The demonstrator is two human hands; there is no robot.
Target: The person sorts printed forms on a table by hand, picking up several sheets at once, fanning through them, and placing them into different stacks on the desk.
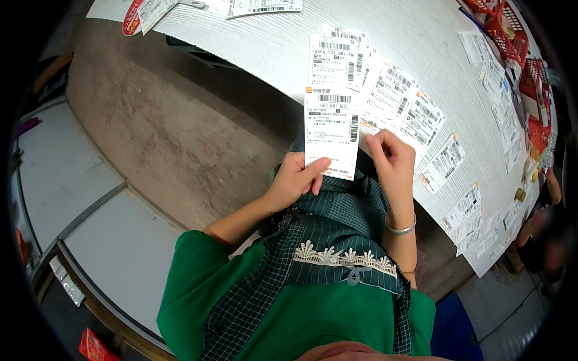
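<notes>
Holds a label point(331, 133) by its near end in left hand point(296, 180), maybe to show its words; curls right hand point(394, 157), can't tell if gripping anything.

The person wears a loose green top point(343, 310) with wide sleeves point(191, 274). The apron point(337, 233) is dark, with pale pinstripes around a cream scalloped lace trim point(328, 259). Checked straps point(241, 307) flank the lace trim; a pale looped ornament point(353, 276) adjoins it. The right wrist point(400, 210), right of the lace trim, carries a silver bangle point(401, 231).

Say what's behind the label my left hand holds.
Around the held label, dark apron shows below, floor left and another label above; whatever the held one covers is hidden.
</notes>
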